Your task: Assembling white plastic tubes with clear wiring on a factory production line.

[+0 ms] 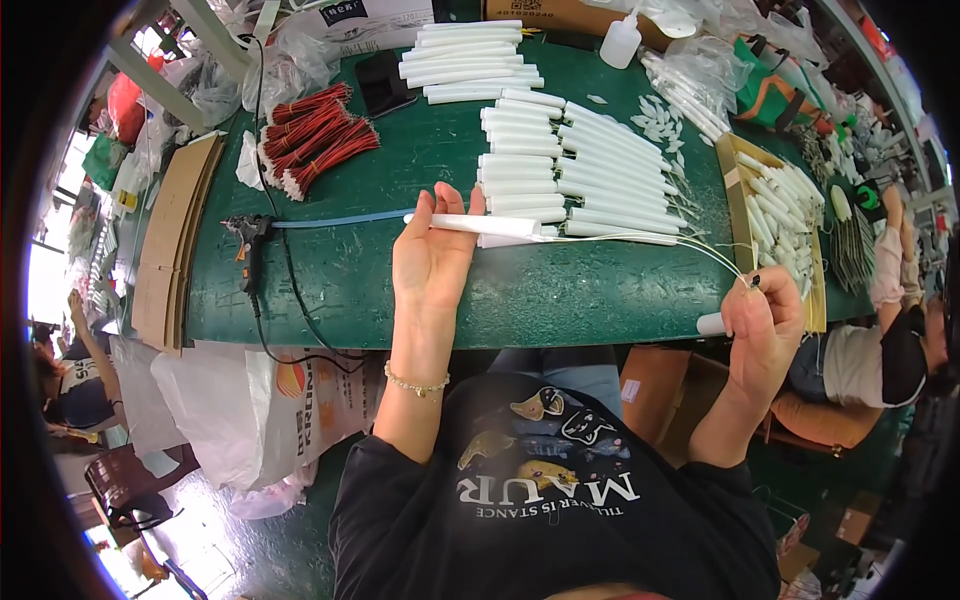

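Note:
My left hand is closed round a slim white tube, holding it level over the near part of the green table. Thin pale wires run from the tube's right end across to my right hand. There the fingers pinch the wire ends, with a small black piece showing at the fingertips. Just beyond my left hand lie stacked rows of white tubes, the right-hand ones trailing wires. Another white tube end pokes out beside my right hand.
A glue gun with a blue stick lies left, its cable hanging over the edge. Behind are red wire bundles, a black phone and a white squeeze bottle. A tube-filled box stands right, near a co-worker's arm.

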Tool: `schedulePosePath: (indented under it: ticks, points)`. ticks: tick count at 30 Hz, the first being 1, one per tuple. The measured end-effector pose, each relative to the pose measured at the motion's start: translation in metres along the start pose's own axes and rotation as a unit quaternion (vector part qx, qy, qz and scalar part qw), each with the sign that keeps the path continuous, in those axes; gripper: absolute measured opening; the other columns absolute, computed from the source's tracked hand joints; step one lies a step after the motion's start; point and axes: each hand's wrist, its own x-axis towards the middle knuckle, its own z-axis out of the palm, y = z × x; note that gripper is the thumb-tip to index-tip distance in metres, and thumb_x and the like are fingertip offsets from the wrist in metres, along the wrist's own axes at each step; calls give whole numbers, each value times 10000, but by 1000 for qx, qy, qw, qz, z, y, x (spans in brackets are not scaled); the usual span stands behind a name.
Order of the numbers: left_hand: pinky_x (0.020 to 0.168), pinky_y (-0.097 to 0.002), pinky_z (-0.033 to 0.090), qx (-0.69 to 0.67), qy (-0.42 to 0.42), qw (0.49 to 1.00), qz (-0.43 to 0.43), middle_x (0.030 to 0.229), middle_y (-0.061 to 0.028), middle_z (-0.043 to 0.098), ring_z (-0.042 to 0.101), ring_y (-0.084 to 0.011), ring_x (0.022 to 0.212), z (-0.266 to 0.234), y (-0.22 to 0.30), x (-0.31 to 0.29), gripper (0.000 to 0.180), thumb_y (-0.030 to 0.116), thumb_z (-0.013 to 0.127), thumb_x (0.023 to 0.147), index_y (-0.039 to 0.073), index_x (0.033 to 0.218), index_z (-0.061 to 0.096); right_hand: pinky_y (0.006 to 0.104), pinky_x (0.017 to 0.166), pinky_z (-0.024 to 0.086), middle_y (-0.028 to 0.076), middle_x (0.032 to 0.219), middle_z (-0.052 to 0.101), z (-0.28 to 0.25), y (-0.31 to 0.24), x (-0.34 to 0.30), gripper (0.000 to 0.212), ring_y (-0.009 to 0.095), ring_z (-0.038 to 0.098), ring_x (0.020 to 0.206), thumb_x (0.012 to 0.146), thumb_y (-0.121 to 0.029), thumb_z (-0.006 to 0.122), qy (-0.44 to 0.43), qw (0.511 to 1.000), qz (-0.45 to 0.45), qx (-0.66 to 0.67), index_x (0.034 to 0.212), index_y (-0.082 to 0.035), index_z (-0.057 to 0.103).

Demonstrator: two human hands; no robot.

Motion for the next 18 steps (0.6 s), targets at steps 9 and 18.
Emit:
schedulePosePath:
  ticks: [9,18]
  points:
    - [997,-487,319,-22,-7,1000,-7,877,-119,500,526,-208,885,-3,3,0,119,61,400,897,-38,853,450,162,436,292,-20,577,454,0,1,1,122,25,365,473,804,-96,570,7,1000,-1,1,790,-10,483]
    - [970,-488,356,-2,0,1000,6,878,-104,494,529,-185,859,-2,2,-1,70,68,426,891,-2,885,434,162,438,326,-12,580,467,1,1,2,100,27,375,474,799,-76,556,13,1000,-1,1,804,-6,486]
